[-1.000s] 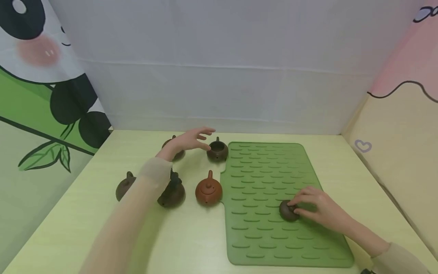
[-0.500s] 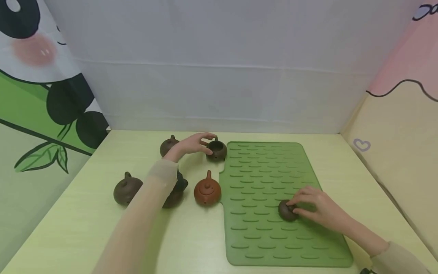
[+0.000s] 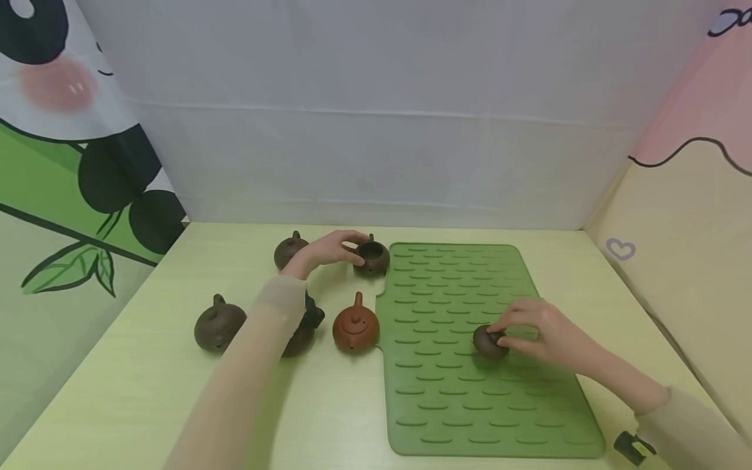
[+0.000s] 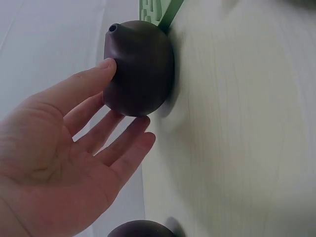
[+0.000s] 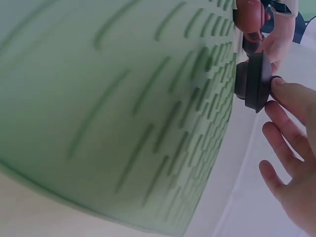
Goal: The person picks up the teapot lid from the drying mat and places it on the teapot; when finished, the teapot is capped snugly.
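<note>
At the back of the table stands a dark brown teapot (image 3: 376,266) with its top uncovered. My left hand (image 3: 333,250) holds it from the left side; in the left wrist view the thumb rests near the spout of the teapot (image 4: 143,71), with fingers on its other side. Over the green mat (image 3: 452,398), my right hand (image 3: 549,333) pinches a dark round teapot lid (image 3: 487,343) by its knob. The right wrist view shows the lid (image 5: 257,81) raised off the mat, its flange turned down, the other fingers spread apart from it.
A reddish-brown teapot (image 3: 356,329) stands beside the mat's left edge. Further left are dark teapots, one at the back (image 3: 288,253), one at the far left (image 3: 219,325), and one partly hidden (image 3: 301,339) by my left forearm. A white curtain (image 3: 376,163) hangs behind the table.
My left hand has moved down onto the uncovered teapot and taken hold of it. My right hand has lifted the lid off the mat, slightly away from me.
</note>
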Demonstrator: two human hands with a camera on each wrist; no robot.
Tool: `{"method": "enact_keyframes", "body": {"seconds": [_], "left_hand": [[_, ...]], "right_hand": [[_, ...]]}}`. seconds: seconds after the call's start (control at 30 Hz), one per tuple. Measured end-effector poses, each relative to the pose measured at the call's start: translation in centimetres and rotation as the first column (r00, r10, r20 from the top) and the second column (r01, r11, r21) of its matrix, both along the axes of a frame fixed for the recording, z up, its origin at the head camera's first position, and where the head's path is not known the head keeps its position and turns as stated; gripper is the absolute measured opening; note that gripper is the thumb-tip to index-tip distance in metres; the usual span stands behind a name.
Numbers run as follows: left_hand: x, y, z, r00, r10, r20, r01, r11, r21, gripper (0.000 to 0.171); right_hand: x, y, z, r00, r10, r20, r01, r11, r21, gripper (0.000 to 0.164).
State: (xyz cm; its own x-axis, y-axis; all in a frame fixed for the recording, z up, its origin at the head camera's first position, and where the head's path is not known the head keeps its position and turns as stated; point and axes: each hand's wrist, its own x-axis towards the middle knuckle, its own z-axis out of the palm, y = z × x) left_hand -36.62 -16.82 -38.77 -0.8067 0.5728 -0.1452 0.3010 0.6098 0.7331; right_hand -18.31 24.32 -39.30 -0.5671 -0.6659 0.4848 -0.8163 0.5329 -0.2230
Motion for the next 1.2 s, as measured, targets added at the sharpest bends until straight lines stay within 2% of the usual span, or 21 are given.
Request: {"method": "enact_keyframes", "body": {"seconds": [0.3,0.57,0.83,1.0,1.2], "left_hand": [[0.1,-0.8,-0.1,1.000,-0.025,-0.006,0.025,1.000,0.011,0.067],[0.1,-0.5,-0.3,0.999,0.023,0.048,-0.024,1.000,0.010,0.065],[0.3,-0.4,-0.4,0.998,0.008,0.068,-0.010,1.000,0.022,0.067],[0.2,-0.3,-0.5,0.994,0.023,0.106,-0.026,0.999,0.029,0.067],[0.1,-0.4,-0.5,0.990,0.037,0.132,-0.041,0.999,0.026,0.068]], "right_hand": [[-1.9,-1.7,3.7,1.000,-0.017,-0.025,0.018,0.999,0.030,0.031],[-4.4,-3.9,6.2,0.997,-0.075,0.036,0.074,0.997,0.035,0.022],[-7.4,-6.8,8.1,0.974,-0.130,0.187,0.122,0.991,0.053,0.020],[-9.4,-9.0,8.8,0.969,-0.145,0.198,0.135,0.989,0.062,0.019],[-11.8,-11.7,8.9,0.958,-0.166,0.236,0.159,0.986,0.049,0.022]]}}
